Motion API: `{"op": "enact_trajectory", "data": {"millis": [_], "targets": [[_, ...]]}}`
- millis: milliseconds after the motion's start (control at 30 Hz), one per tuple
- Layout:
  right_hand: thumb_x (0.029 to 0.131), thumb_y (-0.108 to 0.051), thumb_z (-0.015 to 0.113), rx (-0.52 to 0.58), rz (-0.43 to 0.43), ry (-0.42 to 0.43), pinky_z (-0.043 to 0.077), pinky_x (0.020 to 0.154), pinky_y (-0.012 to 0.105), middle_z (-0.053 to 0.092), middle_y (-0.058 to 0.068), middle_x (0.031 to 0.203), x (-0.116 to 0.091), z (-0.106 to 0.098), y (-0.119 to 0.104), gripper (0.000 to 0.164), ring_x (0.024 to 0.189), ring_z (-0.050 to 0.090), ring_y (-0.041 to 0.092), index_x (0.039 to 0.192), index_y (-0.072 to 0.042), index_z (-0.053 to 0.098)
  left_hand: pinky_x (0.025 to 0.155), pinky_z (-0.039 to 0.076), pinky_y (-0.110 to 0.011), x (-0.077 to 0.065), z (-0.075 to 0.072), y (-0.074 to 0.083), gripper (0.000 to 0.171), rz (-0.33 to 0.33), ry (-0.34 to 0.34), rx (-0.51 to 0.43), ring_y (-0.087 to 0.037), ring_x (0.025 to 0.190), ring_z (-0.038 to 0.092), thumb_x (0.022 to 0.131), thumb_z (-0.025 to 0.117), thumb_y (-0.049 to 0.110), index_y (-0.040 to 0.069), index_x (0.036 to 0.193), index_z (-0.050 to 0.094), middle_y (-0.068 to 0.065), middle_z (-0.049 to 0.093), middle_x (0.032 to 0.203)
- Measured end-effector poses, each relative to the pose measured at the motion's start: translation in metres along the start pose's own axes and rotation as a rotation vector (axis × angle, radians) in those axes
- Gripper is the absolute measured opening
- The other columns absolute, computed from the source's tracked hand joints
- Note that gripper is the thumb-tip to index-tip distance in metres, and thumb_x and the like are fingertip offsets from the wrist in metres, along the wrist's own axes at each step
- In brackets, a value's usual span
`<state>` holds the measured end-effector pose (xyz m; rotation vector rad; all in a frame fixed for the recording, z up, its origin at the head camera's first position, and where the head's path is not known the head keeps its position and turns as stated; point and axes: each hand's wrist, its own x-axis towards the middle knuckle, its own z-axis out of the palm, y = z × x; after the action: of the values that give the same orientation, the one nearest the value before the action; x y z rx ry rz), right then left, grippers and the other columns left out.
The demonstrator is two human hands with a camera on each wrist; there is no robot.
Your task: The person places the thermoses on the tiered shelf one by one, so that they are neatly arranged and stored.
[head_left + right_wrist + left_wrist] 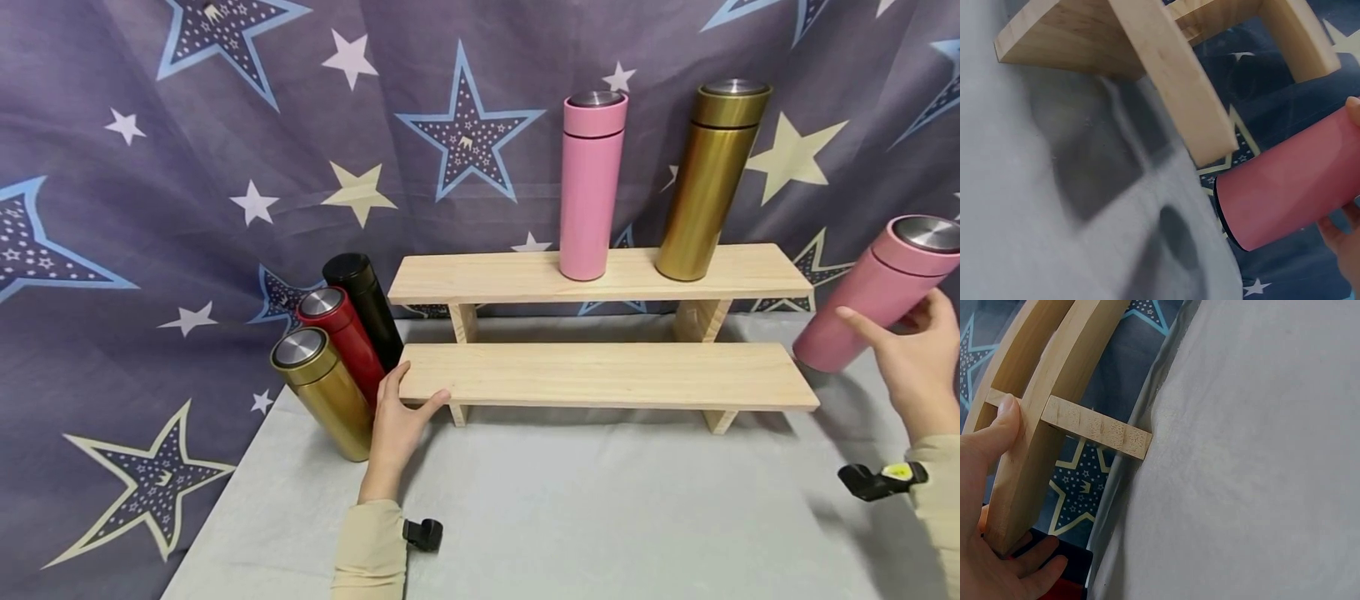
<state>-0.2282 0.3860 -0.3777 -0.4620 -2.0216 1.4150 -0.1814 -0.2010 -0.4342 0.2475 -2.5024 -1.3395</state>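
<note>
Two bottles (pixel 591 192) stood on the upper shelf (pixel 480 275), behind the lower shelf (pixel 592 371); three more bottles (pixel 347 337) stood left, on the table (pixel 585 500); a sixth bottle (pixel 870 287) was right, in the right hand (pixel 918 362).

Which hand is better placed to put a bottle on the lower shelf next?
Probably the right hand: it holds a pink bottle near the lower shelf; the left hand grips that shelf's left end.

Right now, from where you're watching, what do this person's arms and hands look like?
The left hand and right hand are ungloved. Both arms wear beige sleeves. A small black left device and black right device sit near the cuffs; the right one has a bright yellow patch.
</note>
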Motion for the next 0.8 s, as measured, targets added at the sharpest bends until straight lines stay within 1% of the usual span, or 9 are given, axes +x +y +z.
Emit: {"op": "enact_trajectory", "data": {"millis": [100,233,333,433,533,633,800], "targets": [[0.082,-0.006,0.077,0.062,-0.002,0.004,0.034,0.089,0.011,0.051,-0.02,0.113,-0.002,-0.003,-0.007,0.069,0.102,0.047,-0.004,0.143,-0.025,0.048,0.112,0.03,-0.051,0.001,0.0,0.0,0.087,0.001,0.003,0.001,-0.034,0.14,0.034,0.08,0.084,0.038,0.01,0.149,0.04,-0.017,0.033,0.152],[0.082,0.0,0.076,0.12,-0.044,0.02,0.039,0.089,0.009,0.055,-0.016,0.117,-0.007,-0.004,-0.014,0.067,0.105,0.052,0.0,0.14,-0.022,0.051,0.112,0.03,-0.051,0.001,-0.001,0.0,0.087,-0.006,-0.001,0.0,-0.033,0.14,0.034,0.08,0.083,0.039,0.01,0.15,0.039,-0.016,0.033,0.153],[0.082,0.002,0.074,0.116,-0.088,0.034,0.04,0.095,0.013,0.054,-0.016,0.119,-0.012,-0.005,-0.019,0.067,0.108,0.052,0.0,0.141,-0.02,0.05,0.112,0.03,-0.051,0.0,-0.001,0.001,0.087,-0.01,-0.005,-0.001,-0.033,0.141,0.034,0.08,0.083,0.039,0.011,0.15,0.039,-0.016,0.032,0.153],[0.083,0.002,0.072,0.102,-0.118,0.036,0.038,0.102,0.018,0.053,-0.017,0.121,-0.016,-0.007,-0.024,0.068,0.11,0.051,0.001,0.143,-0.019,0.048,0.112,0.03,-0.051,0.0,-0.001,0.001,0.087,-0.009,-0.005,0.0,-0.033,0.141,0.033,0.08,0.083,0.039,0.01,0.15,0.039,-0.016,0.033,0.153],[0.082,0.004,0.071,0.107,-0.152,0.033,0.039,0.103,0.02,0.054,-0.016,0.122,-0.018,-0.009,-0.025,0.068,0.111,0.052,0.002,0.143,-0.018,0.048,0.112,0.03,-0.051,0.0,0.0,0.0,0.087,-0.01,-0.006,0.001,-0.034,0.141,0.033,0.08,0.083,0.039,0.011,0.15,0.039,-0.016,0.033,0.153],[0.081,0.007,0.071,0.142,-0.17,0.03,0.041,0.099,0.018,0.056,-0.014,0.121,-0.018,-0.01,-0.026,0.067,0.11,0.053,0.003,0.141,-0.017,0.05,0.112,0.03,-0.052,0.001,0.0,-0.001,0.087,-0.012,-0.006,0.002,-0.034,0.141,0.033,0.08,0.083,0.039,0.011,0.15,0.039,-0.016,0.033,0.153],[0.081,0.009,0.07,0.149,-0.218,0.018,0.044,0.094,0.016,0.057,-0.009,0.124,-0.024,-0.011,-0.033,0.068,0.111,0.055,0.006,0.141,-0.015,0.051,0.112,0.03,-0.052,0.001,0.001,-0.002,0.087,-0.013,-0.005,0.0,-0.034,0.141,0.033,0.08,0.083,0.039,0.011,0.15,0.039,-0.016,0.032,0.153]]}}
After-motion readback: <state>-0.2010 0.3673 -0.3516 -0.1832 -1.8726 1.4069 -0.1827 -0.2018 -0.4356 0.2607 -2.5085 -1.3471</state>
